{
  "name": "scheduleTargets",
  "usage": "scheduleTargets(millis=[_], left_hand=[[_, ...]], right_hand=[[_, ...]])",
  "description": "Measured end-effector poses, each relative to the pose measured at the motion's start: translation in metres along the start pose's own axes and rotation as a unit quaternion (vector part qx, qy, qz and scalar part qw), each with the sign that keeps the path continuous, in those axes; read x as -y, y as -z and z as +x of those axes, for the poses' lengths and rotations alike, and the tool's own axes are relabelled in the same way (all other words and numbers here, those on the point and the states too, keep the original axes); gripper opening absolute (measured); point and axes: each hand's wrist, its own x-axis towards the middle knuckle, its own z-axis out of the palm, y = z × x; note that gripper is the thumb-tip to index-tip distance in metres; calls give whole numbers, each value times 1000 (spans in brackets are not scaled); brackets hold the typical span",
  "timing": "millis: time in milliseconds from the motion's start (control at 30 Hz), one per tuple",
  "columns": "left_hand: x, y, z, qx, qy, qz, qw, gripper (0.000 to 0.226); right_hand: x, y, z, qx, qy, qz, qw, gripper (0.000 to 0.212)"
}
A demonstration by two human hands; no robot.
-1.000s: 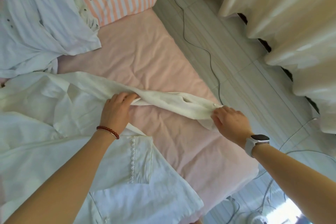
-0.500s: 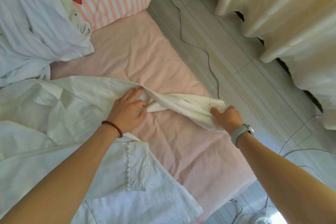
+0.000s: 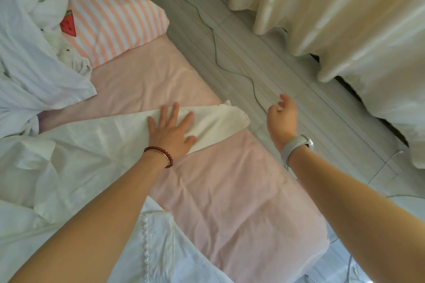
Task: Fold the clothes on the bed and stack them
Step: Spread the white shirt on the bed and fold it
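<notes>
Pink bedsheet (image 3: 230, 190) covers the bed, with a heap of white clothes (image 3: 34, 57) and a striped pillow (image 3: 119, 14) at the far left, and a cream shirt (image 3: 80, 145) spread across its left side, another white garment (image 3: 179, 257) lying nearer. The shirt's sleeve (image 3: 213, 119) runs rightward to the bed's edge, its long axis pointing at the floor cable (image 3: 216, 53). The left hand (image 3: 171, 131) presses flat and open on the sleeve, nearer than the right hand (image 3: 281, 119), which hovers empty, fingers loose, just beyond the cuff; nothing blocks folding it inward.
</notes>
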Motion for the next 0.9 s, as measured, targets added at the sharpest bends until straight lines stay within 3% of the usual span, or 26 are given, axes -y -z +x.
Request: scheduleTargets(millis=[67, 133, 167, 267, 367, 433, 567, 667, 700, 767, 833, 900], left_hand=[[-2, -4, 2, -4, -4, 8, 1000, 69], [-1, -7, 1, -6, -7, 14, 1000, 75], [0, -8, -1, -4, -9, 15, 1000, 78], [0, -13, -13, -12, -8, 11, 1000, 88], [-5, -9, -30, -94, -52, 11, 994, 85], [-8, -7, -36, -165, -112, -4, 980, 65], [-7, 2, -37, -256, -160, -108, 947, 17], [-8, 10, -23, -339, -100, -117, 928, 19], [-7, 12, -14, -321, -63, -110, 938, 14], [-4, 17, 2, -177, 29, -89, 980, 44], [3, 21, 20, -62, 70, -52, 994, 70], [7, 28, 31, -39, 47, -12, 998, 65]], right_hand=[[-16, -16, -15, 119, -44, -63, 990, 37], [-27, -32, -29, 183, -123, -33, 975, 17], [-29, -38, -32, 180, -157, -1, 971, 13], [-22, -46, -23, 134, -238, 58, 960, 26], [-5, -50, -10, 100, -314, 155, 932, 17], [6, -52, -4, 79, -289, 237, 924, 7], [12, -37, 4, 58, -154, 332, 929, 22], [-9, -21, 5, 2, -239, 259, 936, 21], [-18, -19, 3, -4, -274, 214, 938, 26], [-33, -22, 0, 2, -270, 132, 954, 36], [-36, -30, -6, 20, -141, 58, 988, 46], [-28, -38, -12, 74, 71, -39, 994, 55]])
